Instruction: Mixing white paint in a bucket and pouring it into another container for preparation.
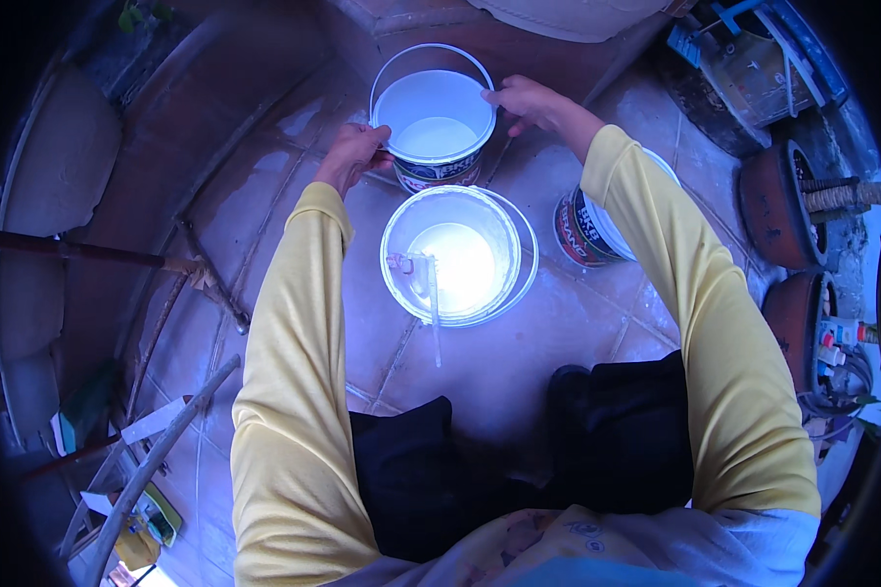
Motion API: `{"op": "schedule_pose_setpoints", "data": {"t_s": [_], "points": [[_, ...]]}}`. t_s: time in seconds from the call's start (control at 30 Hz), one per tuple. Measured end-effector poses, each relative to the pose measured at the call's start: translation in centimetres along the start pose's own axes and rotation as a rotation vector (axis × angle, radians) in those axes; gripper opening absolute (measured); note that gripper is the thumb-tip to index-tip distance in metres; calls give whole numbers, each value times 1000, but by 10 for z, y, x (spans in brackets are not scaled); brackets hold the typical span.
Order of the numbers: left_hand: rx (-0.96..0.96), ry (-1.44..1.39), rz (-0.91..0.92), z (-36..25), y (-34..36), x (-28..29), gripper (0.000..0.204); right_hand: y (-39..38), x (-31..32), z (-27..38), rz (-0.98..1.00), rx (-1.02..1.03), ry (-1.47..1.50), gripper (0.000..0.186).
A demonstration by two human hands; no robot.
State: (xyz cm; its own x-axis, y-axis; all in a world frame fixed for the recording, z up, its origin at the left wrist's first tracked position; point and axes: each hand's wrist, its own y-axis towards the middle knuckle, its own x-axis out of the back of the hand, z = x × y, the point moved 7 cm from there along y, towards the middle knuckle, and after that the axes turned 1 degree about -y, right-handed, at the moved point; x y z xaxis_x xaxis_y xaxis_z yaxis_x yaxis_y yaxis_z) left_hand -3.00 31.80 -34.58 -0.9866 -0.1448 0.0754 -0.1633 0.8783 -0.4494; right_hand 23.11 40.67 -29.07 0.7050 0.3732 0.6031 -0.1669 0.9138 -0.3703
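A white bucket (436, 90) with a printed lower wall stands on the tiles ahead of me, its thin wire handle raised in an arc. My left hand (355, 154) pinches its left rim near the handle's end. On the opposite side, my right hand (531, 104) has its thumb at the rim and its fingers curled outside. Pale content lies at the bottom. Closer to me is a second white bucket (394, 247), its inside brightly lit, with its handle lowered to the right. A pale, paint-smeared stick-like tool (435, 308) hangs over its near rim; its kind is unclear.
A third printed bucket (579, 230) is partly behind my right forearm. Plant pots (778, 210) line the right side. Wooden poles (166, 460) and a reddish rod (78, 247) reach in from the left. Brown tiles (519, 362) cover the floor.
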Motion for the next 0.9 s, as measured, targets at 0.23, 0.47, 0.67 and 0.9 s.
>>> {"op": "schedule_pose_setpoints", "data": {"t_s": [0.23,0.47,0.67,0.9], "points": [[-54,-61,15,9,-1,5,23,19,-24,-1,193,29,209,31],[-258,-22,19,-27,-27,23,25,-3,-8,20,292,161,322,33],[-407,66,100,-60,-75,27,29,-50,11,49,480,293,360,38],[-467,135,124,-51,-120,10,33,-96,24,62,396,468,46,48]]}}
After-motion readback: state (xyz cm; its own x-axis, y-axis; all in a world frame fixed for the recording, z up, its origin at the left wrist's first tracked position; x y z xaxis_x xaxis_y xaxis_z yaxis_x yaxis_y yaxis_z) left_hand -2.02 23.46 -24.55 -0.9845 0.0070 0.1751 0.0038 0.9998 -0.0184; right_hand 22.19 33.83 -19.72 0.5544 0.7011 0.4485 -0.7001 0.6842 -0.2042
